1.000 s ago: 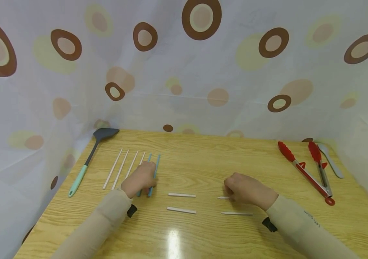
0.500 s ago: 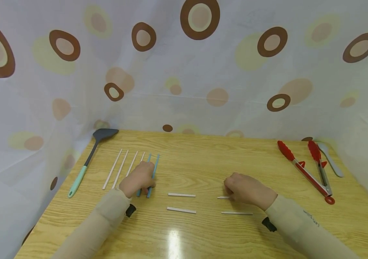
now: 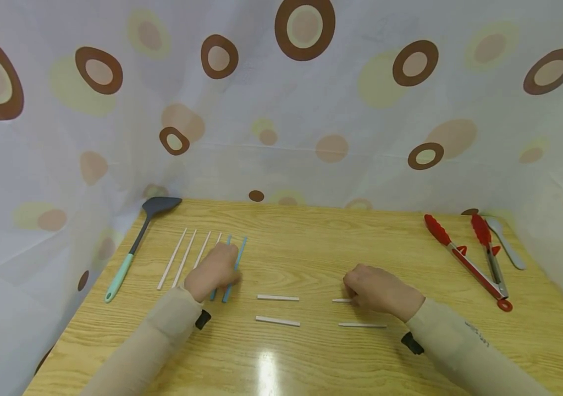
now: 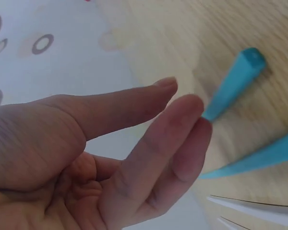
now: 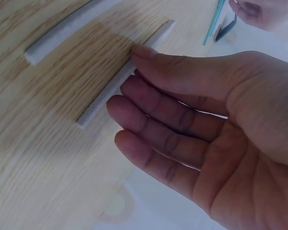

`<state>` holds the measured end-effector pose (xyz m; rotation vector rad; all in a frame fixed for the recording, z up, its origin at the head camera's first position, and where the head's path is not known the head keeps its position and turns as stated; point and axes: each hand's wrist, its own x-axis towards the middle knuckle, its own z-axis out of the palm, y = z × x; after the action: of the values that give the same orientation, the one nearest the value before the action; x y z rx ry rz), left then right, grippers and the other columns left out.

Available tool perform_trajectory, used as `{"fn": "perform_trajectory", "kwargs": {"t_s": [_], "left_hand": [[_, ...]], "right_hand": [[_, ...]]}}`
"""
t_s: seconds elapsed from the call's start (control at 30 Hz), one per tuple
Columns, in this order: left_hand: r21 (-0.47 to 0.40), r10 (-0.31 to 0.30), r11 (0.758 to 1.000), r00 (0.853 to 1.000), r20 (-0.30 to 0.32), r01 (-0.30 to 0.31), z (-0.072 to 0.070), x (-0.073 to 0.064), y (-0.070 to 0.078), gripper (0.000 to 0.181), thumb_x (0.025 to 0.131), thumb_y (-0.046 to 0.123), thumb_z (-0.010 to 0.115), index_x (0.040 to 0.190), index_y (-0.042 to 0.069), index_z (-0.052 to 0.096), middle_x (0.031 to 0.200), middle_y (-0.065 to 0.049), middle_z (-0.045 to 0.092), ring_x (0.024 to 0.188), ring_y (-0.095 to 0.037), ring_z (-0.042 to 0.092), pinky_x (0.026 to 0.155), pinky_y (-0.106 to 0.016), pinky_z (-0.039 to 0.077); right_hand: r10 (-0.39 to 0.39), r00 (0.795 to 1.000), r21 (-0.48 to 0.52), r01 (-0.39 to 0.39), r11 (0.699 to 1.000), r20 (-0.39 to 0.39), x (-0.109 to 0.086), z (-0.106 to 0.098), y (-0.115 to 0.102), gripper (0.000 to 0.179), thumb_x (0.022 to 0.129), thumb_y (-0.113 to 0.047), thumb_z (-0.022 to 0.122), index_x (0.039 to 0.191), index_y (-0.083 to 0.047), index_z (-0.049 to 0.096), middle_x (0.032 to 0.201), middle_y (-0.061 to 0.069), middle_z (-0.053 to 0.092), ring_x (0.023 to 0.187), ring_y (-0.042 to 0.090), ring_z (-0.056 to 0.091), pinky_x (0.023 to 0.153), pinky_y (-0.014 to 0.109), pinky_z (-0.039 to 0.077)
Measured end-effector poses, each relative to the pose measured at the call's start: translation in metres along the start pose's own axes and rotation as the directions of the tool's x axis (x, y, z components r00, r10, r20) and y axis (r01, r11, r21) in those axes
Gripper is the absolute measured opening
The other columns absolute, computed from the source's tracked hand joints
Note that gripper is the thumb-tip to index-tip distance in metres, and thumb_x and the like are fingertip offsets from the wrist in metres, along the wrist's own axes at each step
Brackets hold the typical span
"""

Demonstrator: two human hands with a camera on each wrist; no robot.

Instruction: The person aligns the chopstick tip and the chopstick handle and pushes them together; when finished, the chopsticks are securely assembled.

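Note:
My left hand (image 3: 214,268) is over two blue chopsticks lying side by side. In the left wrist view, the thumb stands slightly apart from the fingers, with nothing between them, and the nearer blue chopstick (image 4: 235,81) runs behind the fingertips. The second blue chopstick (image 4: 264,160) lies below it. Across the table my right hand (image 3: 385,291) is at a short white stick (image 5: 98,105). Its thumb tip overlaps the stick's middle, and the fingertips sit along the other side. Another short white stick (image 3: 362,325) lies in front of that hand.
Several long white chopsticks (image 3: 171,258) lie left of the blue ones, with a green-handled spatula (image 3: 128,261) beyond. Two short white sticks lie mid-table, the rear white stick (image 3: 278,298) parallel to the front one. Red tongs (image 3: 474,269) and a grey spoon (image 3: 506,245) rest at right.
Under my left hand the right blue chopstick has turned slightly, its far end shifting right and its near end left. The left hand shifted a little; the right hand stays put.

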<state>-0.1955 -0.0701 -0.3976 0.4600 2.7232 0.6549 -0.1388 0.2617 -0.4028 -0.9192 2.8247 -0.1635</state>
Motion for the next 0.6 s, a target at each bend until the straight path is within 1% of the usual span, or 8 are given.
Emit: {"fn": "perform_trajectory", "kwargs": {"t_s": [0.07,0.13,0.2,0.27,0.37,0.47,0.53,0.6], "left_hand": [[0.013,0.016,1.0,0.999,-0.033,-0.015,-0.001,0.0,0.004,0.03,0.085,-0.004,0.074,0.063,-0.002,0.053,0.049,-0.011,0.056,0.04,-0.023,0.059,0.042,-0.024,0.049],[0.039,0.038,0.999,0.997,-0.064,-0.036,-0.001,0.0,0.009,0.029,0.086,0.0,0.075,0.067,0.0,0.053,0.052,-0.008,0.054,0.041,-0.018,0.055,0.043,-0.022,0.046],[0.072,0.077,0.995,0.993,-0.09,-0.071,0.001,0.0,0.013,0.028,0.087,0.003,0.076,0.068,0.001,0.055,0.051,-0.004,0.051,0.041,-0.013,0.048,0.043,-0.02,0.042],[0.095,0.121,0.989,0.988,-0.097,-0.112,0.005,0.001,0.017,0.028,0.086,0.005,0.077,0.066,0.0,0.057,0.049,0.0,0.045,0.041,-0.009,0.04,0.042,-0.019,0.036],[0.102,0.186,0.979,0.978,-0.094,-0.177,0.011,0.002,0.022,0.029,0.086,0.005,0.078,0.062,0.001,0.061,0.045,0.004,0.043,0.04,-0.007,0.035,0.042,-0.018,0.033],[0.086,0.236,0.97,0.968,-0.08,-0.229,0.016,0.0,0.027,0.025,0.085,0.007,0.078,0.067,0.003,0.062,0.056,0.004,0.051,0.047,-0.007,0.042,0.046,-0.021,0.039],[0.079,0.277,0.959,0.958,-0.07,-0.271,0.018,-0.001,0.031,0.022,0.086,0.009,0.078,0.073,0.005,0.061,0.065,0.002,0.055,0.055,-0.009,0.048,0.052,-0.024,0.044],[0.077,0.328,0.943,0.944,-0.047,-0.324,0.02,-0.001,0.036,0.019,0.087,0.011,0.078,0.078,0.008,0.061,0.072,0.002,0.058,0.06,-0.01,0.052,0.056,-0.026,0.047]], "right_hand": [[-0.001,1.0,0.004,0.001,1.0,0.002,0.0,0.0,0.0,0.027,0.075,0.002,0.083,0.072,-0.013,0.061,0.069,-0.007,0.055,0.065,0.008,0.05,0.057,0.028,0.047],[-0.003,1.0,0.008,0.003,1.0,0.003,0.0,0.0,0.0,0.027,0.075,0.002,0.083,0.072,-0.014,0.061,0.069,-0.007,0.054,0.064,0.007,0.05,0.057,0.027,0.046],[-0.008,1.0,0.01,0.008,1.0,0.001,0.0,-0.001,0.0,0.028,0.075,0.003,0.083,0.072,-0.014,0.061,0.069,-0.008,0.054,0.063,0.006,0.049,0.056,0.027,0.046],[-0.015,1.0,0.011,0.015,1.0,-0.004,0.0,-0.001,0.0,0.028,0.075,0.003,0.083,0.071,-0.014,0.061,0.068,-0.008,0.054,0.063,0.006,0.049,0.056,0.026,0.046],[-0.028,0.999,0.007,0.028,1.0,-0.017,0.0,-0.001,0.0,0.028,0.075,0.004,0.083,0.071,-0.013,0.061,0.068,-0.008,0.055,0.062,0.005,0.048,0.055,0.026,0.045],[-0.038,0.999,0.008,0.038,0.999,-0.027,0.0,0.0,0.0,0.029,0.075,0.005,0.082,0.071,-0.014,0.061,0.067,-0.008,0.055,0.06,0.004,0.046,0.054,0.024,0.044],[-0.043,0.999,0.01,0.043,0.999,-0.028,0.0,0.0,0.0,0.029,0.076,0.007,0.081,0.071,-0.014,0.061,0.067,-0.008,0.055,0.06,0.004,0.045,0.053,0.024,0.043],[-0.042,0.999,0.012,0.042,0.999,-0.025,0.0,-0.001,0.0,0.029,0.076,0.007,0.081,0.071,-0.014,0.061,0.068,-0.008,0.056,0.061,0.004,0.045,0.053,0.024,0.043]]}}
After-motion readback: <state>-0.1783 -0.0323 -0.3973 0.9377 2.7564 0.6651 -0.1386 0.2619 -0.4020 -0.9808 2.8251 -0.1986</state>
